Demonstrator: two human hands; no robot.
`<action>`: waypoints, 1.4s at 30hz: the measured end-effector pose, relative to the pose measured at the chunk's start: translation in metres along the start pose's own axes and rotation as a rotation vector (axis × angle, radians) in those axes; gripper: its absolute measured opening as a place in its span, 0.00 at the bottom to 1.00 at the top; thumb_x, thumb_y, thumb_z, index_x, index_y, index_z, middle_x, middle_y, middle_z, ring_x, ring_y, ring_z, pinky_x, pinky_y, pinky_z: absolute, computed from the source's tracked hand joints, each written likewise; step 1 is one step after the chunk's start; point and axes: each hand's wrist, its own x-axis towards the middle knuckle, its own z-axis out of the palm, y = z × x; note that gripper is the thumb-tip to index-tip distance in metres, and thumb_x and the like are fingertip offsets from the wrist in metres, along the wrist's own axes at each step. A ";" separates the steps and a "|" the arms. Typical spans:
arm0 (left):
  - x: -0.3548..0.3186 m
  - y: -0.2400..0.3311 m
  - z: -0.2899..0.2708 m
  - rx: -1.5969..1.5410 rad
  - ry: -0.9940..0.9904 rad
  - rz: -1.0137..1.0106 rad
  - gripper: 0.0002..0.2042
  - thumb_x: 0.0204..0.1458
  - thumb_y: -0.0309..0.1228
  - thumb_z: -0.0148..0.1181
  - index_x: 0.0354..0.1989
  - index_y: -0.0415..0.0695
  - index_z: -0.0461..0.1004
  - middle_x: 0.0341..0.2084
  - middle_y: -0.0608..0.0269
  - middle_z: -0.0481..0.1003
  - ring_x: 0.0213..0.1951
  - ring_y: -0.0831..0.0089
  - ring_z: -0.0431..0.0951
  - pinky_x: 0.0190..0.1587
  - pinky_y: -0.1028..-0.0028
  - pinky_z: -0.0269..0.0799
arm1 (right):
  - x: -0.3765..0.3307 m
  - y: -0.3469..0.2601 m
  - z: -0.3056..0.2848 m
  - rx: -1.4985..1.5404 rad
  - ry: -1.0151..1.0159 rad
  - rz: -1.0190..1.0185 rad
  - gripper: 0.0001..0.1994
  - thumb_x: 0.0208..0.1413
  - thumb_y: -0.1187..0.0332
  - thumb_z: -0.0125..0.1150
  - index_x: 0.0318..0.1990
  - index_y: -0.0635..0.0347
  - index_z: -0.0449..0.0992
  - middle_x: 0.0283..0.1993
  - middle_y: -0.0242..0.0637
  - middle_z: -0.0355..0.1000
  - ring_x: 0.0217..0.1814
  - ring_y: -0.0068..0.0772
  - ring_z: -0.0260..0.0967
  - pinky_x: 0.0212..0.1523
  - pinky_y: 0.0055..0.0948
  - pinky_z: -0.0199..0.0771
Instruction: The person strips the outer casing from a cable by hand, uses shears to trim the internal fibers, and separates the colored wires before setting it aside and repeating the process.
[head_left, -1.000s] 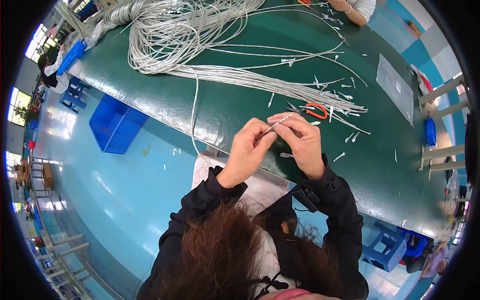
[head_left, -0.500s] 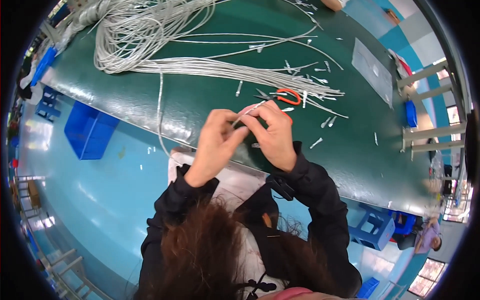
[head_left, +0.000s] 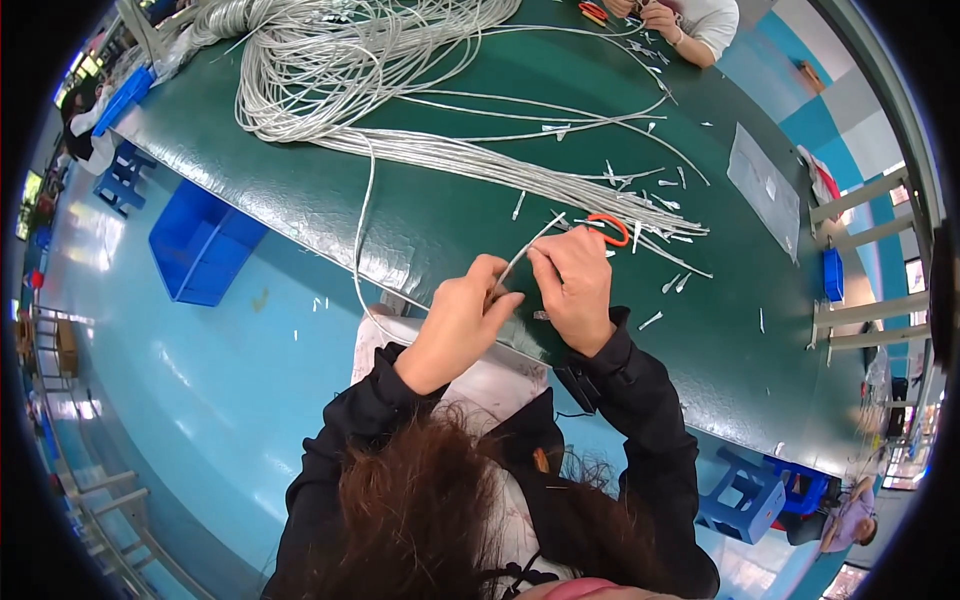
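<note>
A single pale grey cable [head_left: 364, 220] hangs over the table edge from the large bundle and rises into my left hand [head_left: 463, 325], which pinches it between thumb and fingers. Its end slants up and to the right past my right hand [head_left: 577, 285]. That hand is closed, with thumb and forefinger against the cable; its other fingers are curled out of sight. Just beyond my right knuckles lie scissors with orange handles [head_left: 624, 232], partly covered by the hand. A bundle of grey cables [head_left: 480, 148] stretches across the green table [head_left: 690, 330], cut ends to the right.
Small whitish scraps [head_left: 651, 320] are scattered over the table. A clear plastic bag [head_left: 762, 185] lies at the right. Across the table a person's hand [head_left: 660, 18] works near red-handled tools. A blue bin [head_left: 203, 245] stands on the floor at left, a blue stool [head_left: 742, 497] at right.
My hands have drawn slightly apart, so more of the cable's end shows between and beyond them. The view has shifted, bringing the person across the table further into sight.
</note>
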 end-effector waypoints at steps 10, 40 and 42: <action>0.015 0.082 -0.065 1.209 0.109 0.747 0.05 0.42 0.27 0.57 0.29 0.42 0.73 0.26 0.65 0.68 0.35 0.68 0.69 0.43 0.65 0.65 | 0.010 -0.013 -0.008 -0.078 -0.472 -0.226 0.03 0.48 0.76 0.61 0.31 0.61 0.74 0.28 0.34 0.70 0.32 0.37 0.65 0.39 0.34 0.61; 0.021 0.013 0.008 -1.189 -0.538 -0.314 0.12 0.65 0.36 0.44 0.34 0.42 0.69 0.21 0.68 0.71 0.22 0.84 0.66 0.26 0.84 0.58 | 0.014 0.000 -0.037 0.191 0.045 0.022 0.03 0.51 0.80 0.56 0.33 0.65 0.73 0.31 0.38 0.71 0.33 0.33 0.67 0.36 0.27 0.66; 0.018 0.023 0.005 -1.022 -0.389 -0.319 0.12 0.65 0.36 0.45 0.34 0.42 0.69 0.20 0.69 0.70 0.22 0.84 0.66 0.25 0.84 0.57 | 0.013 -0.003 -0.033 0.070 0.062 -0.097 0.05 0.48 0.82 0.58 0.33 0.65 0.73 0.31 0.38 0.70 0.32 0.35 0.66 0.34 0.28 0.66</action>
